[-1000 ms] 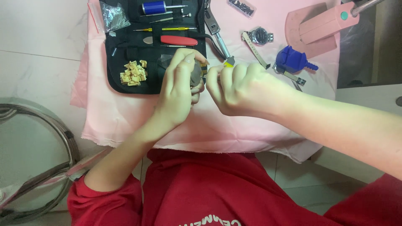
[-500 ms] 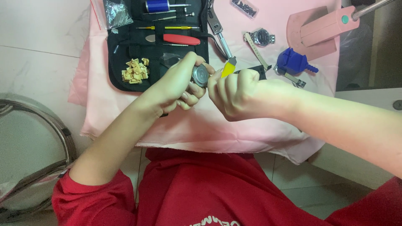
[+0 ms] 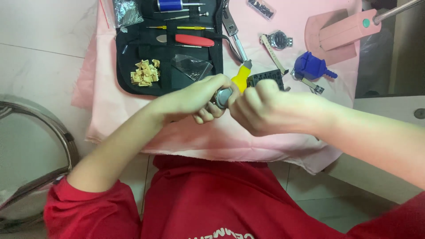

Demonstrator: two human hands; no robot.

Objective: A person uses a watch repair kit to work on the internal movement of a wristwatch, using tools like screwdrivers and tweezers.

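My left hand (image 3: 195,98) grips a small round metal watch case (image 3: 222,96), its fingers wrapped around the rim. My right hand (image 3: 265,108) is closed on a yellow-handled tool (image 3: 241,79), whose tip is pressed against the case and hidden by my fingers. Both hands meet above a pink cloth (image 3: 110,110) spread on the table. Just behind the hands lies an open black tool pouch (image 3: 168,66) with a red-handled tool (image 3: 195,40), a thin yellow screwdriver (image 3: 181,27) and a heap of small cream-coloured pieces (image 3: 145,73).
On the cloth to the right lie a wristwatch with a strap (image 3: 278,42), a blue plastic holder (image 3: 312,66), a black block (image 3: 265,77), metal pliers (image 3: 232,28) and a pink press stand (image 3: 341,33). A chrome curved rail (image 3: 53,132) is at left.
The hands stay joined on the watch case. The yellow handle now sticks up above my right fist, and my left fingers have shifted around the case.
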